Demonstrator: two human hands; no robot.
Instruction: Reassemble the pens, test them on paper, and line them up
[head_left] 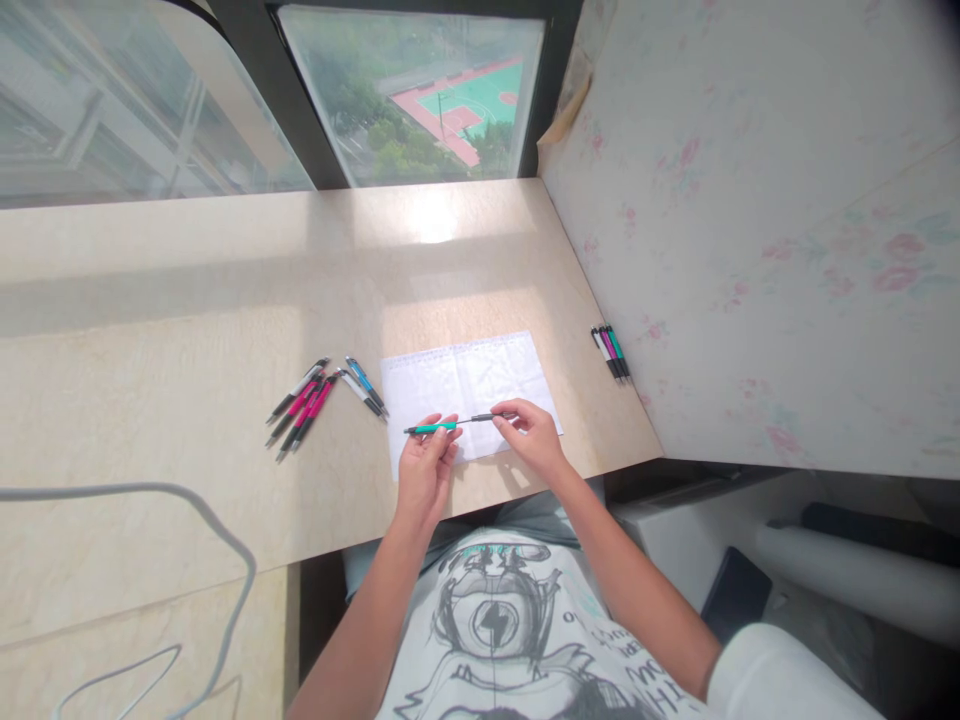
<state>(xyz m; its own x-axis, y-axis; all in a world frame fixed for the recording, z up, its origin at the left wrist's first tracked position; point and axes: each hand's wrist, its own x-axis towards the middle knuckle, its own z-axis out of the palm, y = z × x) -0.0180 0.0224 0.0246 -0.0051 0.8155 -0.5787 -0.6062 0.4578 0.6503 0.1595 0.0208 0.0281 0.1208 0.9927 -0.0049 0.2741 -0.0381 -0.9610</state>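
Pen (427, 429) of slim green-and-black plastic, in two parts over the white paper sheet (420, 385): the left hand (425, 465) has its grip pinching the green barrel (445, 426), the right hand (538, 438) the dark end (482, 417). Unjoined, so unfinished, it seems! On the beige counter (187, 360), white, purple and green pens (611, 347) lie whole-looking at three o'clock; pink, white and blue pens (315, 409) at nine.

White shirt (551, 625) with black sketched print (454, 612) and lightning bolt (494, 622)
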